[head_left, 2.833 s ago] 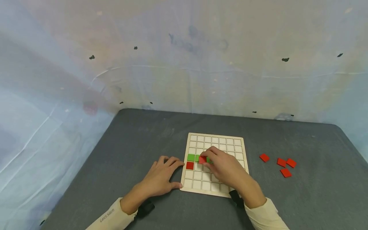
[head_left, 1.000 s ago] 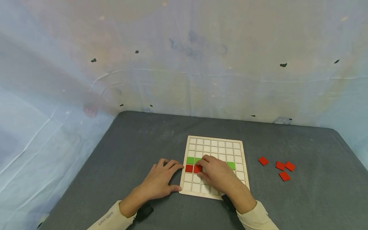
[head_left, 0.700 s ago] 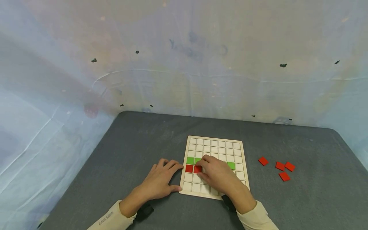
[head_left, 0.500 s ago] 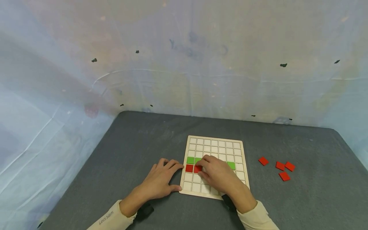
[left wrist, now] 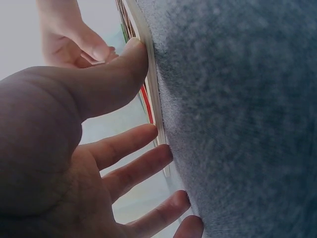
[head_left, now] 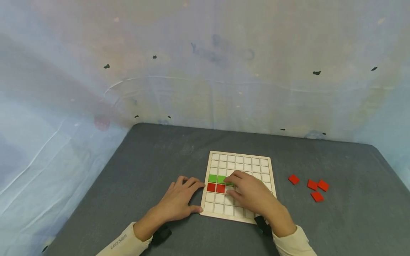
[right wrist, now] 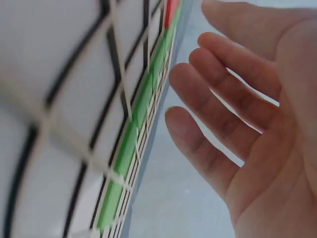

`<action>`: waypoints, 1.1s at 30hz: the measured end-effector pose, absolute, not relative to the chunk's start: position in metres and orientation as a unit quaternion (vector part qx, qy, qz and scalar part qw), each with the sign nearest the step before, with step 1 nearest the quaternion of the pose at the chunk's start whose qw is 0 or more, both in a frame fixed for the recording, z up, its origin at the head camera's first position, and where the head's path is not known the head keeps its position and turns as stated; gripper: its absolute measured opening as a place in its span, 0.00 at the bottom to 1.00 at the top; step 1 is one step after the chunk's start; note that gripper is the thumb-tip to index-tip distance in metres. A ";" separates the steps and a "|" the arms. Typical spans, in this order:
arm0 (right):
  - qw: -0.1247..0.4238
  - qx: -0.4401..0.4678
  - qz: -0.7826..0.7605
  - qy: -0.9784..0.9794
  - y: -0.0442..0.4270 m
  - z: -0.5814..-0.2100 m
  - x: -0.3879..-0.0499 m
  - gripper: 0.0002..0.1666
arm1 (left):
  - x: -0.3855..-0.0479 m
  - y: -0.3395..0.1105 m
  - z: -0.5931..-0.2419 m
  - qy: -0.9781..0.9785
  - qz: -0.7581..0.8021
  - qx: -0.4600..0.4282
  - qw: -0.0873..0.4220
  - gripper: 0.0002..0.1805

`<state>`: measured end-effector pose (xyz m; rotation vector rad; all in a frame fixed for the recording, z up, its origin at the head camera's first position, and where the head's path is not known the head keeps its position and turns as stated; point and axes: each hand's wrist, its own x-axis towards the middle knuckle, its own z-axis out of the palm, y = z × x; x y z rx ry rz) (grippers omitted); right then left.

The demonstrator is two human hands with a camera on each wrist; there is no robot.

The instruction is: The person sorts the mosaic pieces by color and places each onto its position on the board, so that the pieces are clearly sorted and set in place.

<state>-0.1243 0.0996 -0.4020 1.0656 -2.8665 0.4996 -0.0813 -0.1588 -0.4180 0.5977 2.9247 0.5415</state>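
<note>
A square wooden grid board (head_left: 221,210) lies on the dark table. Its middle row carries green tiles (head_left: 213,178), partly covered by my right hand (head_left: 253,193). Two red tiles (head_left: 215,188) sit side by side in the row just below, at the left end. My right hand hovers over the board beside the second red tile; in the right wrist view its fingers (right wrist: 208,153) are loosely bent, with nothing between them. Along the board's left edge rests my left hand (head_left: 179,197), thumb and fingertips touching the rim (left wrist: 153,89), the fingers spread.
To the right of the board, several loose red tiles (head_left: 312,184) lie on the table (head_left: 349,213). Behind the table hangs a pale, patterned cloth backdrop (head_left: 237,103), which also runs down the left side.
My right hand brought a red tile to the board and set it beside the first one. It has since let go and drawn slightly right. My left hand stays at the rim.
</note>
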 end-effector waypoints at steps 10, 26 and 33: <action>-0.001 0.304 0.163 -0.939 0.159 -0.396 -0.119 0.17 | -0.081 -0.159 -0.417 0.963 0.177 0.196 0.055 0.36; 0.037 0.196 0.136 -0.971 0.290 -0.401 -0.107 0.20 | -0.082 -0.158 -0.419 0.962 0.182 0.198 0.057 0.36; 0.052 0.161 0.104 -0.980 0.322 -0.411 -0.113 0.21 | -0.081 -0.159 -0.418 0.962 0.183 0.195 0.058 0.36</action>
